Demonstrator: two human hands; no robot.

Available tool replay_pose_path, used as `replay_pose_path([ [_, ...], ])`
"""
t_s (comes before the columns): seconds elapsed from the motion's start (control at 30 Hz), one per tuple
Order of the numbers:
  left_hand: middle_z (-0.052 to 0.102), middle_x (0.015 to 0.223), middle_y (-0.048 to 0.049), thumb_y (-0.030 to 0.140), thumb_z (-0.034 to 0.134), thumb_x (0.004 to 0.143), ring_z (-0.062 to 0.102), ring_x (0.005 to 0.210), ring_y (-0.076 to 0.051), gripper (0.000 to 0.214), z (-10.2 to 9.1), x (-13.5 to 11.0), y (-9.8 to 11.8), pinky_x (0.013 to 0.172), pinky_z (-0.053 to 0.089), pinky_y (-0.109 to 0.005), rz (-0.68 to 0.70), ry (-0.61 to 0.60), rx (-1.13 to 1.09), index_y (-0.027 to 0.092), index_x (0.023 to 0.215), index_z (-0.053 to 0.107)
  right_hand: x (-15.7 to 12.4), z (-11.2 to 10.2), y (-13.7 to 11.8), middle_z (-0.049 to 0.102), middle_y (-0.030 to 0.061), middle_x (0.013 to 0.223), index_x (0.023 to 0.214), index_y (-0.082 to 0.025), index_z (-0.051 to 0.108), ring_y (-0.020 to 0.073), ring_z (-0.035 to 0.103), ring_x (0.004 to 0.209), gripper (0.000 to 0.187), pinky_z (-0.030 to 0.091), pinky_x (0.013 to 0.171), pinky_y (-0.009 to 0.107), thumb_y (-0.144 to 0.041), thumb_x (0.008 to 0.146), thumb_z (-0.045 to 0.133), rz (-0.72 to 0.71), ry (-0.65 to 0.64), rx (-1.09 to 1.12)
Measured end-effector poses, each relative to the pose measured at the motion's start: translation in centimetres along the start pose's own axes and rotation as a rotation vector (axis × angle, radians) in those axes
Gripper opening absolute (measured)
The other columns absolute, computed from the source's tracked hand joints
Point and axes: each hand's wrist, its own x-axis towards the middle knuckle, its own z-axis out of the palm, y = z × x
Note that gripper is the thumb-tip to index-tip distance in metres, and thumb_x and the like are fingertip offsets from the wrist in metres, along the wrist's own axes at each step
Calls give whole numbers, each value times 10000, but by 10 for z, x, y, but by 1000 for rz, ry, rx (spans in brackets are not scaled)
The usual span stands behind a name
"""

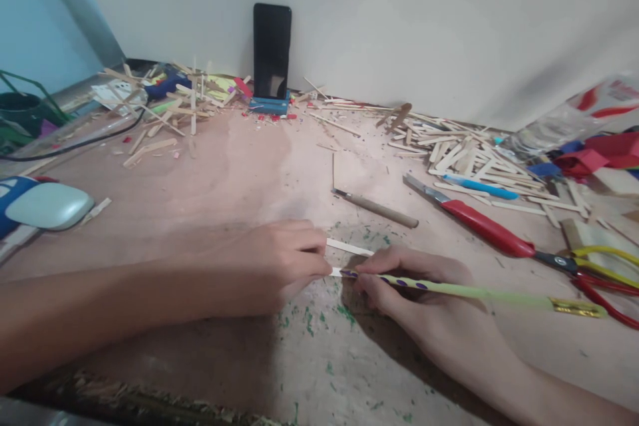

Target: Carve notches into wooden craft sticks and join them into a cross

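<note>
My left hand point(272, 265) rests on the wooden table point(239, 173) with its fingers closed, pinching thin wooden sticks point(349, 247) flat against the surface. My right hand point(404, 279) is closed around a yellow-green pencil with purple dots point(464, 290). The pencil tip touches the lower stick just right of my left fingertips. Its gold metal end points to the right. Both hands sit close together near the table's front middle.
A wooden-handled tool point(377, 208) lies just behind the hands. A red-handled cutter point(474, 225), a blue knife point(482, 188) and pliers point(599, 273) lie right. Heaps of wooden sticks point(464, 153) line the back. A black phone point(271, 53) stands against the wall. A glue gun point(164, 88) sits back left.
</note>
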Motion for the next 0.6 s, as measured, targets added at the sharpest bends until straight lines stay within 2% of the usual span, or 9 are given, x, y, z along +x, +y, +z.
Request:
replay_pose_path([
  [0.33, 633, 891, -46, 78, 541, 1026, 547, 808, -168, 213, -1, 0, 0, 732, 453, -286, 10, 21, -3, 140, 935, 723, 2, -1, -2, 774, -3, 731, 721, -248, 762, 138, 700, 650, 167, 531, 599, 211, -262, 874, 696, -18, 1, -10],
  [0.6, 620, 868, -48, 93, 539, 1028, 554, 803, -173, 229, 2, 1, -1, 746, 473, -287, 14, 22, 17, 150, 898, 719, 1, 0, 6, 773, 5, 737, 759, -238, 760, 134, 682, 620, 147, 517, 545, 200, -303, 884, 720, 61, 18, 32],
])
